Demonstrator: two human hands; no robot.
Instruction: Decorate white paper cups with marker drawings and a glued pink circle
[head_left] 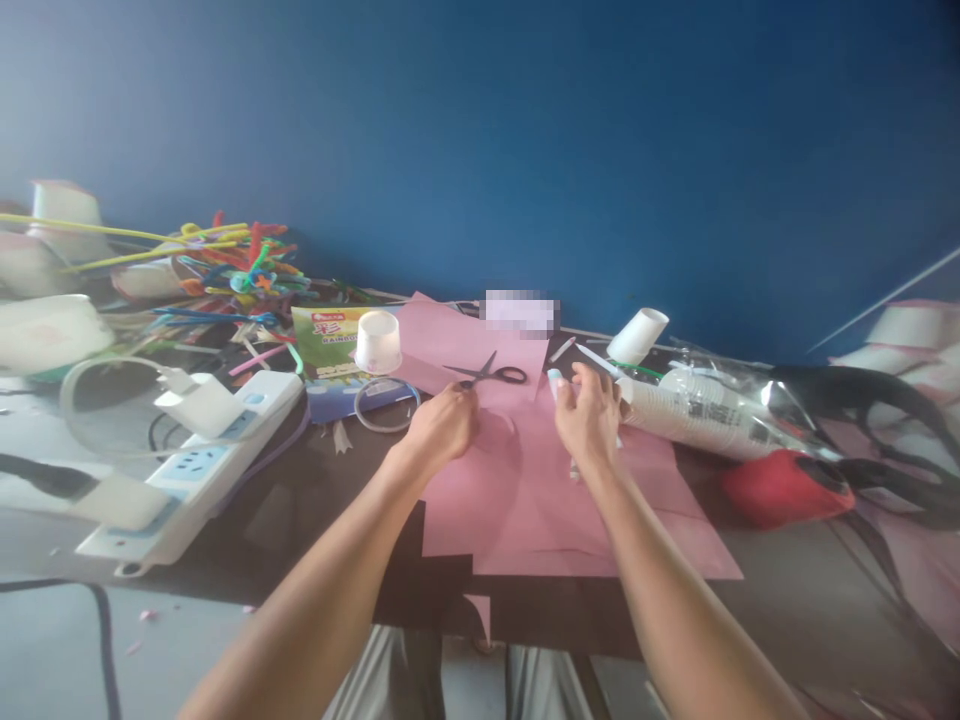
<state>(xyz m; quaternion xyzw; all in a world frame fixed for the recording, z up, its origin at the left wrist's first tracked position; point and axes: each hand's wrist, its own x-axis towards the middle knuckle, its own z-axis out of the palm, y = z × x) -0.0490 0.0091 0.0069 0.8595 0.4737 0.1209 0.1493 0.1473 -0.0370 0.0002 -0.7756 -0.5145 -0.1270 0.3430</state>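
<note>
My left hand (448,420) is closed, fingers curled at the left edge of a curved piece of pink paper (506,450) that lies over larger pink sheets. Just beyond its fingertips, black-handled scissors (512,375) rest with blades spread. My right hand (589,415) curls over the right part of the pink paper. A pale blue end of a small tube (555,378) shows beside its thumb; the palm hides most of the rest. Two slim pens (592,358) lie behind that hand. An upturned white paper cup (378,342) stands on a colourful packet (330,385).
At left are a white power strip (217,440) with plugs and a pile of pipe cleaners (247,265). A tape-like ring (360,410) lies near my left wrist. Bagged paper cups (697,410), a tilted cup (637,336) and a red object (784,490) are at right.
</note>
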